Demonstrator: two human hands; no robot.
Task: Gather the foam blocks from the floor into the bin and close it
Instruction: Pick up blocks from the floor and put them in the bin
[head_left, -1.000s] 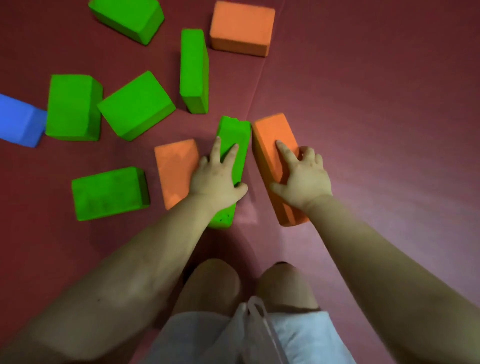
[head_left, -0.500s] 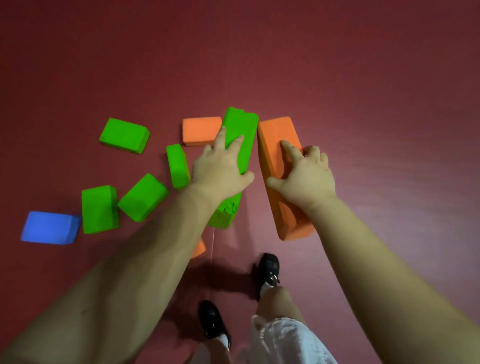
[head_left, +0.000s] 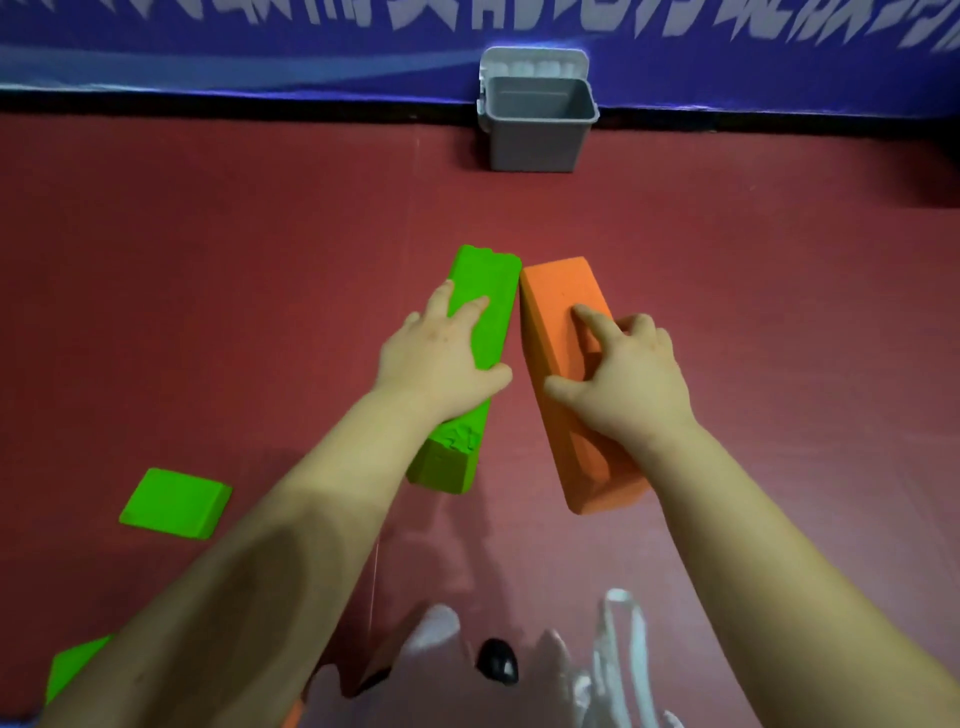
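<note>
Our left hand (head_left: 441, 358) grasped a long green block (head_left: 480, 322) and our right hand (head_left: 628, 382) grasped a long orange block (head_left: 558, 312), both held off the red floor (head_left: 208, 312), far ends touching. The grey bin (head_left: 537, 132) stood open by the wall ahead.

We see matt, porous foam on the green block (head_left: 487, 291) and orange block (head_left: 558, 291); the grey bin (head_left: 537, 137) appears smooth plastic.

Blurred wall lettering (head_left: 467, 15), unreadable
</note>
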